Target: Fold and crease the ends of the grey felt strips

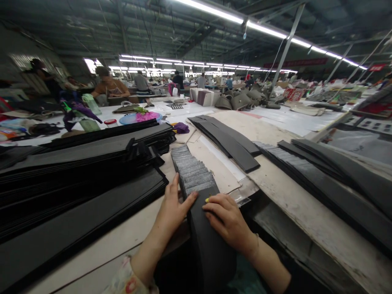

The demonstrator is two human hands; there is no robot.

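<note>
A fanned stack of dark grey strips (203, 206) runs from the table edge toward my lap. Its far part is stepped, with a lighter, streaked band along each exposed end. My left hand (174, 204) lies at the stack's left edge, fingers stretched along the side, thumb apart on the top strip. Curled over the right side of the top strip is my right hand (225, 218), fingers bent and close together. At its fingertips shows a small yellow piece (207, 200), too small to name. The undersides of the right fingers are hidden.
Tall piles of dark strips (76, 149) fill the left side. More grey strips (226, 139) lie ahead, and another fanned stack (306, 167) lies right. A gap (275, 220) opens beside the table edge. People sit farther back, one in a brown top (112, 87).
</note>
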